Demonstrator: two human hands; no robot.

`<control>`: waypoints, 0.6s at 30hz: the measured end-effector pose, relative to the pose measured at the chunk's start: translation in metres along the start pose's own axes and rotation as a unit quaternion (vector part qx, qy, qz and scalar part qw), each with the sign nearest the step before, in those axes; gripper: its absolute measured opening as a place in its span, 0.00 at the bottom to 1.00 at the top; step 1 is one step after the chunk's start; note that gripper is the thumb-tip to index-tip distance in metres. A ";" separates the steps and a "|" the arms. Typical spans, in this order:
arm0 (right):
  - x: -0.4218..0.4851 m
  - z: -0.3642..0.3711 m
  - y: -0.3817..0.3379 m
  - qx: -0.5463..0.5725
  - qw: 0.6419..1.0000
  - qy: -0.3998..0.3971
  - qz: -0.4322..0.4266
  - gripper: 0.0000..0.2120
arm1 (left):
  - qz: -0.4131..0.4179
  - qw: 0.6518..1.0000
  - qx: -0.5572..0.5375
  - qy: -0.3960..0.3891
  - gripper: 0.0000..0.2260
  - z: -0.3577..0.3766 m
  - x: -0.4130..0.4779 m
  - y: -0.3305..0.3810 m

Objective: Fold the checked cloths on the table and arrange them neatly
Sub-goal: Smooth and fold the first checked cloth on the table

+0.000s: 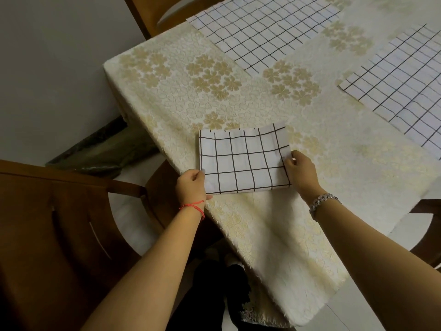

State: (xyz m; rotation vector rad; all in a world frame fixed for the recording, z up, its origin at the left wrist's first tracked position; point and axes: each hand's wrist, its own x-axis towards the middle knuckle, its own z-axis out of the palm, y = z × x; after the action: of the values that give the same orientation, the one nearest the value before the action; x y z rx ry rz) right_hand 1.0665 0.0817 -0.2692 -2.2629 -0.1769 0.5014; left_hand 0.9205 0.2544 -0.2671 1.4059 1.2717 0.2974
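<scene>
A small folded white cloth with dark checks (243,161) lies near the table's front edge. My left hand (192,185) pinches its lower left corner, thumb on top. Its right edge is pinched by my right hand (300,169). Two more checked cloths lie flat farther back: a large checked cloth (260,32) at the top centre and another checked cloth (401,84) at the right, cut off by the frame.
The table wears a cream floral tablecloth (191,96) that hangs over the front edge. A brown wooden chair (59,223) stands at the lower left, another chair (152,13) at the far end. A third chair edge (427,211) shows at the right.
</scene>
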 end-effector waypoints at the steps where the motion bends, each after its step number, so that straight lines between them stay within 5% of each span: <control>1: 0.001 0.001 -0.001 -0.005 1.000 0.003 0.009 0.09 | 0.001 1.000 0.005 0.000 0.07 0.000 0.002 -0.001; 18: -0.006 0.009 -0.006 -0.162 0.984 0.069 0.009 0.09 | 0.100 0.970 0.218 0.029 0.13 -0.004 0.007 0.005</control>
State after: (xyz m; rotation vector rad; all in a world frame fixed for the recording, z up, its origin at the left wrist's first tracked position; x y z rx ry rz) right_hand 1.0571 0.0900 -0.2686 -2.6099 -0.1778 0.3409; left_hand 0.9224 0.2630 -0.2649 1.9198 1.2924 0.2015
